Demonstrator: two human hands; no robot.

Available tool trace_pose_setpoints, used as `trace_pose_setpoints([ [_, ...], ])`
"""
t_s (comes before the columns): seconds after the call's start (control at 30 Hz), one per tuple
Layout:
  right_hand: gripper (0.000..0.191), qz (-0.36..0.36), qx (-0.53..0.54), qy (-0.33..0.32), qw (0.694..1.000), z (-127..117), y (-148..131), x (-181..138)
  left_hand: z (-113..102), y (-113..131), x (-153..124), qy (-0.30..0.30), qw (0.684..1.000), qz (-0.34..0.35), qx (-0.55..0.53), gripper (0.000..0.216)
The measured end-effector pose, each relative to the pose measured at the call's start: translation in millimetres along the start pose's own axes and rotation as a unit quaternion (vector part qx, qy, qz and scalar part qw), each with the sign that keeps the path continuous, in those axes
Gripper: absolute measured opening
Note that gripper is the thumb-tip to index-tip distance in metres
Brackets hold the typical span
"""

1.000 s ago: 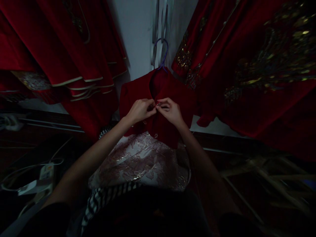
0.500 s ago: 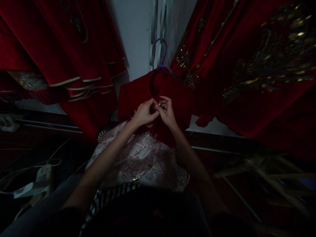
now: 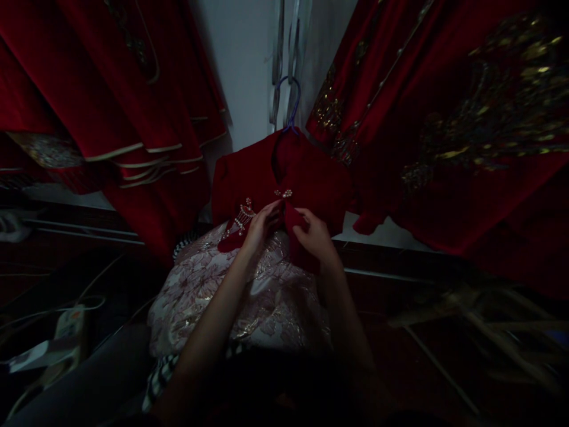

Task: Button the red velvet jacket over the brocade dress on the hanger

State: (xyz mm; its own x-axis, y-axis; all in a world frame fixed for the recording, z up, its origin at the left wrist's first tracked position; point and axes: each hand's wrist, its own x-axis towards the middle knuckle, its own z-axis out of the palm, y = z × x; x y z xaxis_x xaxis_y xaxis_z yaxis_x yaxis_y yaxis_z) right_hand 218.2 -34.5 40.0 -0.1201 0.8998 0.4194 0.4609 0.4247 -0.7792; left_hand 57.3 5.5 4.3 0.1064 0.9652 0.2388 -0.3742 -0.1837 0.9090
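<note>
Low in the frame, a pale brocade skirt [image 3: 208, 296] lies under both forearms. Just above it, at centre, the left hand [image 3: 262, 224] and right hand [image 3: 313, 236] meet on the red top [image 3: 320, 181]. Both have narrow, curled fingers pinching its front edge below the pearl clasp [image 3: 283, 193]. A beaded tassel [image 3: 242, 217] sits just left. The top hangs on a purple hanger [image 3: 290, 102], between red robes [image 3: 444, 118].

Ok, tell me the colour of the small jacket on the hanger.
The jacket is deep red, head view.
</note>
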Motion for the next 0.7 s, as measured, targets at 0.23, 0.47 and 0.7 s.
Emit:
trace_pose_setpoints([
  [0.23,0.017,-0.006,0.086,0.043,0.995,-47.1,-39.7,-16.3,-10.2,-29.1,0.1,0.075,0.980,0.055,0.176,0.042],
  [0.47,0.018,-0.024,0.144,-0.141,0.979,-36.2,-38.6,-16.9,-38.9,13.8,-7.5,0.064,0.983,0.064,0.160,0.026],
  [0.7,0.034,0.015,0.197,-0.177,0.964,-2.0,-32.9,-10.4,-72.0,7.1,2.1,0.188,0.969,0.040,0.154,0.026],
])
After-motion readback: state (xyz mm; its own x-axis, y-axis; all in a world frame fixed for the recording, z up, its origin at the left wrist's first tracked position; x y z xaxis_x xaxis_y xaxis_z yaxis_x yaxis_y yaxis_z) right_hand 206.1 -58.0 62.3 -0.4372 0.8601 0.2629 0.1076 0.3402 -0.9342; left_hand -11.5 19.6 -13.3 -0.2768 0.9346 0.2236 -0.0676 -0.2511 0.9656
